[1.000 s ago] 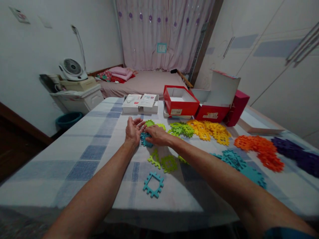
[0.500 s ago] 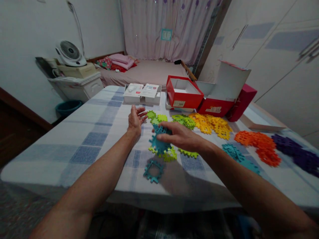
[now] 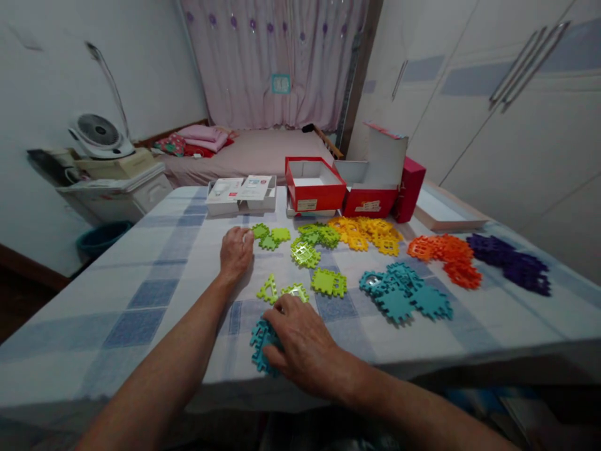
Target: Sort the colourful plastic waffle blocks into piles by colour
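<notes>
My right hand (image 3: pixel 305 343) grips teal notched building pieces (image 3: pixel 263 344) at the table's near edge. Thumb and fingers wrap over their right side and hide part of them. How many pieces lie under the hand I cannot tell. My left hand (image 3: pixel 236 254) rests on the cloth with fingers loosely curled and no piece showing in them. Just right of it lie several lime green notched pieces (image 3: pixel 270 238). A triangular green frame (image 3: pixel 268 289) and a green piece (image 3: pixel 297 291) lie beyond my right hand. Farther right is another green piece (image 3: pixel 327 283).
A teal pile (image 3: pixel 399 294) lies on the right, with yellow (image 3: pixel 366 233), orange (image 3: pixel 448 257) and purple (image 3: pixel 511 263) piles around it. Behind stand a white box (image 3: pixel 241 197), red boxes (image 3: pixel 314 188) and a shallow tray (image 3: pixel 446 213). Checked cloth (image 3: pixel 154 294) covers the table.
My right hand has come down toward me with the teal pieces, to where a teal frame lay. My left hand's fingers have curled in. The camera view has shifted right.
</notes>
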Tool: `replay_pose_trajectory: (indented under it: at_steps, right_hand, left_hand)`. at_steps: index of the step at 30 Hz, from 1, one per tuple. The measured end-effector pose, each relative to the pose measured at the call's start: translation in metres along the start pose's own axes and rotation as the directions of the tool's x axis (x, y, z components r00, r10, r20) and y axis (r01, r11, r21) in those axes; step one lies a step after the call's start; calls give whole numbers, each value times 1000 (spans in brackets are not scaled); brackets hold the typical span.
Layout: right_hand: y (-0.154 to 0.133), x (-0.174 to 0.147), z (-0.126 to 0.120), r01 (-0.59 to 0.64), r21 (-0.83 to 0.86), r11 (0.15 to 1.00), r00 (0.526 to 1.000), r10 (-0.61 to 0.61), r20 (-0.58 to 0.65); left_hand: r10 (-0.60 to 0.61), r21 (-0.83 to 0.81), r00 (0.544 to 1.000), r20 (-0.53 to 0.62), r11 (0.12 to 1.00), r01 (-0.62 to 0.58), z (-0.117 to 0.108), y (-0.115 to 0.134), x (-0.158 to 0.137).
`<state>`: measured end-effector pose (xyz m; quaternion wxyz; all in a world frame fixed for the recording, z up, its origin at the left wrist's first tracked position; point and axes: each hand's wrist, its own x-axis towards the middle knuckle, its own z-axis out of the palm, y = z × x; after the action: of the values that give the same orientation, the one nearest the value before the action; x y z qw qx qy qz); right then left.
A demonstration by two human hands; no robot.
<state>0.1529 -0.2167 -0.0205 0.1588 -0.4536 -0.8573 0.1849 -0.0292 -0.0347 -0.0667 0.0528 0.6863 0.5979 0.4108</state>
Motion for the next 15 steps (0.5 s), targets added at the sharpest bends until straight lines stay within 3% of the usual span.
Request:
replay_pose_trajectory:
  at_steps: [6,10,15]
  right_hand:
    - [0,-3,11,-19,142,990,996,31,-89]
    - [4,-3,17,34,313,949,988,15,-151]
    - [8,-5,23,91,361,928,974,-8,-224]
  left_hand:
    - [-46,86,995,92,996,38,3,-2,-2]
    - [-102,110,985,138,990,87,3,-5,13]
    - [-168,116,972,162,982,151,3,-12,33]
